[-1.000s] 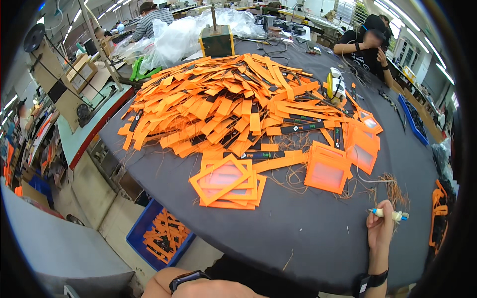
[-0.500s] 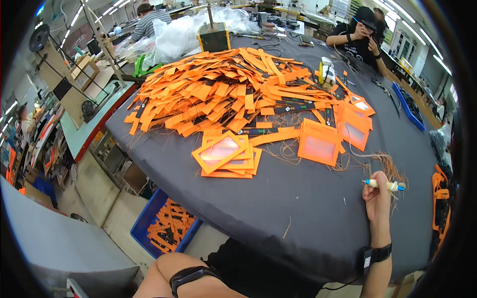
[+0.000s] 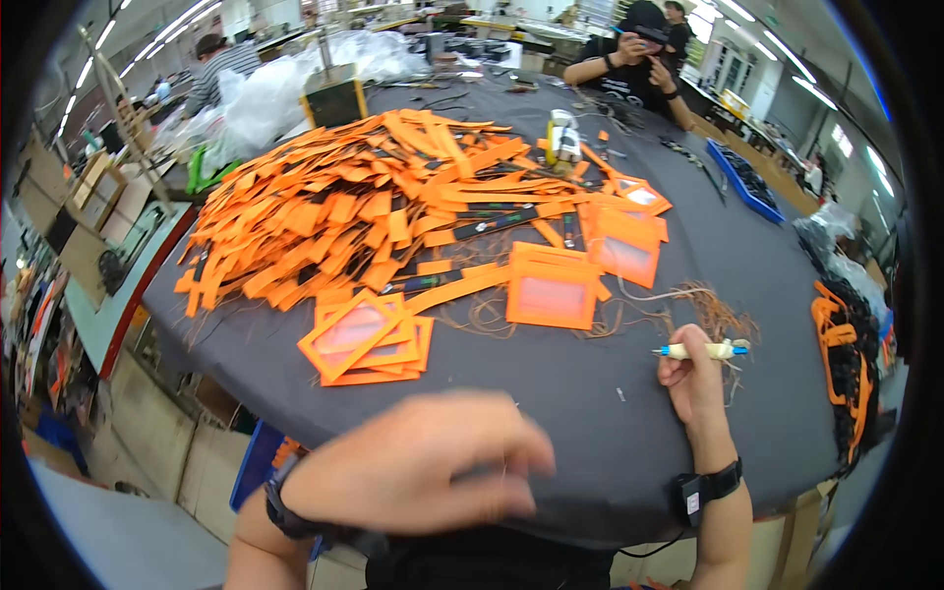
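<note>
1. Probably the main risk is snagging: the thread tangle (image 3: 723, 313) lies just beyond the right hand (image 3: 696, 383), so loose ends could catch on the pale pen-like tool (image 3: 726, 350) or the fingers.
2. Left stack of orange frames (image 3: 364, 339) looks loose, pieces fanned at odd angles; a careless brush from the left hand (image 3: 442, 457) could scatter them.
3. Big heap of orange-and-black straps (image 3: 315, 216) is crossed every which way; tugging a low one might spill others onto the frames.
4. Tool's narrow end points left across the dark tabletop (image 3: 600, 413); if the left hand strayed that way, a poke seems possible.
5. Right hand: gripping the tool between thumb and fingers, right side of the table.
6. Left hand: blurred, thumb spread from fingers, nothing seen in it; it hangs at the near edge.
7. Frames vs hands: left stack sits far and slightly left of the left hand, apart from it. Middle stack (image 3: 553, 295) is far-right of the left hand, far-left of the right. Right stack (image 3: 626, 254) lies farther still, slightly left of the right hand.
</note>
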Tool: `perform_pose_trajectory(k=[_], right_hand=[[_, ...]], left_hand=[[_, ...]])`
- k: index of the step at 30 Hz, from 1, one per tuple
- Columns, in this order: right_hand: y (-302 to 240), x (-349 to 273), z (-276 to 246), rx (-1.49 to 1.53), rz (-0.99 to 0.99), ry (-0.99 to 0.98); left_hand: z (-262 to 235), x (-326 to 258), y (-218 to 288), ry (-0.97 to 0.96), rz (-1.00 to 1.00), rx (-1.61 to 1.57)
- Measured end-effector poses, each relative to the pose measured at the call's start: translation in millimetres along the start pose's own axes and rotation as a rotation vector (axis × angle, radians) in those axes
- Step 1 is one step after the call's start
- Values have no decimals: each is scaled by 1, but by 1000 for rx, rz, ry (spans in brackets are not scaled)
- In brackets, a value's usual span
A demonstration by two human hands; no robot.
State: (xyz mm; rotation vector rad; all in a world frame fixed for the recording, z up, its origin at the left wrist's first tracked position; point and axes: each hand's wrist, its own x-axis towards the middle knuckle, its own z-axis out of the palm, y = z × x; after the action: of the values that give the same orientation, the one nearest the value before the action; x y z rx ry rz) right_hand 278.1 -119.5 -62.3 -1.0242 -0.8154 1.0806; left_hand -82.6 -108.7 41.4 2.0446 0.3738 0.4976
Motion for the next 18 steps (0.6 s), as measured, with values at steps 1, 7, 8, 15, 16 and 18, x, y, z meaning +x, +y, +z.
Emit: perform_pose_trajectory(k=[1, 7, 8, 15, 16, 18], right_hand=[[0, 0, 0, 11, 7, -5], [-4, 1, 0, 17, 4, -14], [-5, 1, 1, 10, -2, -13], [-10, 1, -3, -10, -34, -14], [-10, -1, -2, -18, -26, -10], [-8, 0, -3, -4, -17, -16]], left_hand=[[-5, 14, -14, 83, -22, 355], [-21, 86, -93, 269, 14, 1011], [-22, 92, -101, 250, -4, 1040], [-19, 109, -108, 262, -49, 1063], [-18, 109, -109, 288, -36, 1068], [-17, 109, -112, 330, -11, 1070]])
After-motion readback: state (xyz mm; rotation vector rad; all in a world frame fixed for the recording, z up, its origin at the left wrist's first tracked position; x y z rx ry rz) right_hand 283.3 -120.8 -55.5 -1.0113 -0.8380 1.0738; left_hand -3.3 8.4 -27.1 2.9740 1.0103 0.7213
